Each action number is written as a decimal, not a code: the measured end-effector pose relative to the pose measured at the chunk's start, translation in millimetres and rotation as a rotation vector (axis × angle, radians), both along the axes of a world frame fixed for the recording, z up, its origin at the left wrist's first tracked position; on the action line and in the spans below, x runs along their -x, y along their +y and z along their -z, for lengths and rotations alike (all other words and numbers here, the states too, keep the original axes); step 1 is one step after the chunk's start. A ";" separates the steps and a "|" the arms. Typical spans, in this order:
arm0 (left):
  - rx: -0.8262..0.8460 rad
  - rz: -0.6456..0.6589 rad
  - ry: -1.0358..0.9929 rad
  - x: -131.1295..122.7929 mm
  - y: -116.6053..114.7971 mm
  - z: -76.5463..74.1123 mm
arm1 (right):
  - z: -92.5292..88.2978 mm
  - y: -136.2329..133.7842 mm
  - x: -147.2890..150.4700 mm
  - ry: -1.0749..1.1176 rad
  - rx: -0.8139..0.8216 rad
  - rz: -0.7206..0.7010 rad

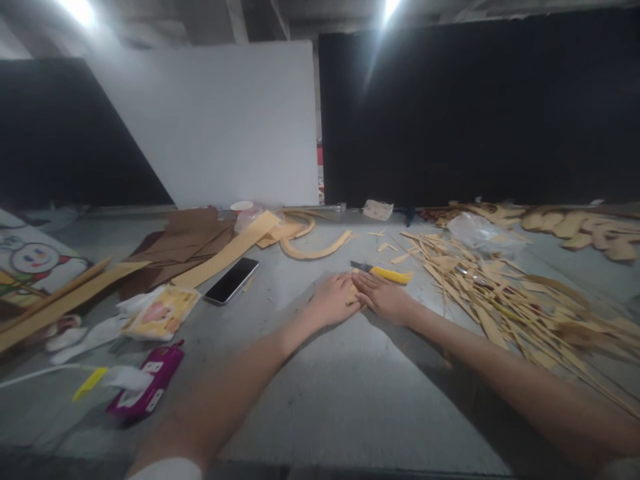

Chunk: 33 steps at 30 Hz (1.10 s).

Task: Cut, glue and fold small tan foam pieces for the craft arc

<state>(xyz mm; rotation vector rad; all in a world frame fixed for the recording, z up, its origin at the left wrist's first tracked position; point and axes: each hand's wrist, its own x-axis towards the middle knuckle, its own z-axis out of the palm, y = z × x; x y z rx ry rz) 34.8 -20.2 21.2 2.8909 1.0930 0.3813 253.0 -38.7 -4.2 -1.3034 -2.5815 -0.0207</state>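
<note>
My left hand (333, 299) and my right hand (384, 297) meet at the middle of the grey table. Between them, mostly covered by the fingers, is a small tan piece (354, 297) that looks like cut sheet material. The fingers of both hands are pressed together on it, and its full shape is hidden. Just beyond my right hand lies a yellow-handled utility knife (391, 275), its dark blade end pointing left. A curved tan strip (317, 253) rests farther back, with several small offcuts to its right.
A heap of thin tan scraps (520, 313) spreads over the right side, with a clear plastic bag (477, 232) on it. To the left are a phone (233, 281), a yellow tissue pack (161, 312), a purple power strip (150, 381) and brown sheets (187, 240). Boards stand behind.
</note>
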 end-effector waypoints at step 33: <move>-0.016 -0.030 -0.012 0.5 -2.1 0.2 | -58.9 18.5 -66.2 -0.040 0.155 0.813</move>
